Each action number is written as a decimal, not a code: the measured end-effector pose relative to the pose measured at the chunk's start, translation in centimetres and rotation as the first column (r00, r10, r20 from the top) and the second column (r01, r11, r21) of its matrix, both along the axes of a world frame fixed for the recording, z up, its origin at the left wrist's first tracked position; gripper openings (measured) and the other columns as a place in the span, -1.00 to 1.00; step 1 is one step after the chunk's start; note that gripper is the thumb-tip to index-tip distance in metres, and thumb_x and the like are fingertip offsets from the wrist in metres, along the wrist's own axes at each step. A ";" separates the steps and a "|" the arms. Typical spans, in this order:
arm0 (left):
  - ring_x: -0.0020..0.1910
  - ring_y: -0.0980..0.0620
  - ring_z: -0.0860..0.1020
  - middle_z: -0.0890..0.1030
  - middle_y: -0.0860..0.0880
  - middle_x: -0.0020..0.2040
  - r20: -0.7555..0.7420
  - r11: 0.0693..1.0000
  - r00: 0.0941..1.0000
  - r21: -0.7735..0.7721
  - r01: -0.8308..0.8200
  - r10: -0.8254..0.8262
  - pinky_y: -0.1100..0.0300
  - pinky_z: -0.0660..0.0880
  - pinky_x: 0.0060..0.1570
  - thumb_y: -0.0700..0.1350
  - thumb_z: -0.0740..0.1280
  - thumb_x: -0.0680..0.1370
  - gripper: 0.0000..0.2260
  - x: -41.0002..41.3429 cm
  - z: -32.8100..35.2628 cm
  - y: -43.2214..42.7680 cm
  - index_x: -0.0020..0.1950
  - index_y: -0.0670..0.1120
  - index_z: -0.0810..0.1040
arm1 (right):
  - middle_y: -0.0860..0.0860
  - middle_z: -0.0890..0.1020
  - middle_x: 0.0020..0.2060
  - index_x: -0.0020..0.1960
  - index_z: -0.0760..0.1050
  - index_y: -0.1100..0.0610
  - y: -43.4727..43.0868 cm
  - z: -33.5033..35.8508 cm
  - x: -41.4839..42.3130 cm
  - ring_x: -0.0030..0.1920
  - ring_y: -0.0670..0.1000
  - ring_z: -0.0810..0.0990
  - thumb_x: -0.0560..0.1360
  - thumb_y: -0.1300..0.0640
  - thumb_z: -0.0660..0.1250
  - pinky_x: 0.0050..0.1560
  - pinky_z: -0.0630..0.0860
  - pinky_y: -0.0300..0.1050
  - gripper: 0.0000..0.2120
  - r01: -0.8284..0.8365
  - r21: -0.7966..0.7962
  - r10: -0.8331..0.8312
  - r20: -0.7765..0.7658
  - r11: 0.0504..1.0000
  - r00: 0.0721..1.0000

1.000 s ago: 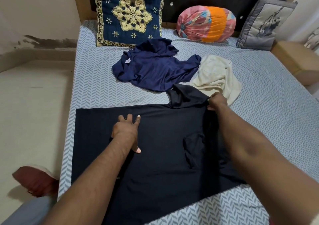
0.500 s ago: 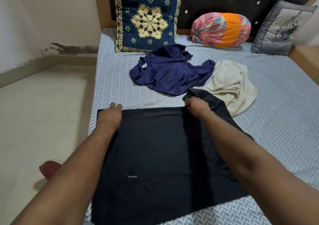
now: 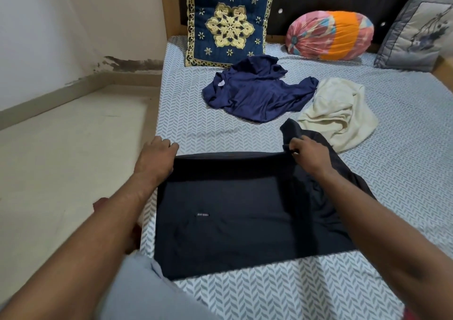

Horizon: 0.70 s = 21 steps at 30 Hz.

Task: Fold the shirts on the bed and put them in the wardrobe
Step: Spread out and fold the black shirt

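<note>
Both arms reached forward over the black shirt, spread flat on the near part of the bed. The left hand, knuckles up, clenched the shirt's 11 o'clock corner. The right hand pinched the far edge at 1 o'clock, beside the collar. The edge ran taut between them. A small white label sat on the cloth, its writing too small to read. A navy shirt lay crumpled at 12 o'clock, with a cream shirt just beside it.
</note>
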<state>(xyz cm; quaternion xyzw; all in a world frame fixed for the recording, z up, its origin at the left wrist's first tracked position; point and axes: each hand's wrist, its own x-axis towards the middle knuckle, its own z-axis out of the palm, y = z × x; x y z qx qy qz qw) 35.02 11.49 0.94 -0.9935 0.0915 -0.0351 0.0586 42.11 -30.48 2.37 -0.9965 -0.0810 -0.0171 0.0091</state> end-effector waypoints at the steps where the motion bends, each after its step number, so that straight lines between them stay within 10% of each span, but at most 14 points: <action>1: -0.17 -0.19 0.49 0.54 -0.12 -0.24 0.011 1.000 1.000 0.020 0.014 -0.014 0.06 0.37 -0.26 -0.26 0.48 0.23 -0.76 -1.7 0.1 0.0 -0.14 -0.14 0.59 | -0.01 0.49 -0.14 -0.06 0.49 -0.02 -0.4 -0.1 -1.7 -0.18 0.20 0.58 0.45 0.10 0.37 -0.29 0.35 -0.09 -0.90 -0.002 0.018 0.001 0.017 1.000 1.000; 21: 0.21 -0.10 0.39 0.46 -0.07 0.20 -0.270 0.980 0.944 0.113 -0.166 0.191 -0.01 0.30 0.17 0.05 0.33 0.43 -0.52 -13.3 -0.7 -5.5 0.31 -0.03 0.37 | -0.06 0.58 -0.03 0.09 0.51 -0.09 -3.3 -5.3 -16.2 -0.08 0.11 0.63 0.47 0.03 0.31 -0.22 0.55 -0.01 -0.80 -0.025 0.148 0.033 -0.058 0.989 0.998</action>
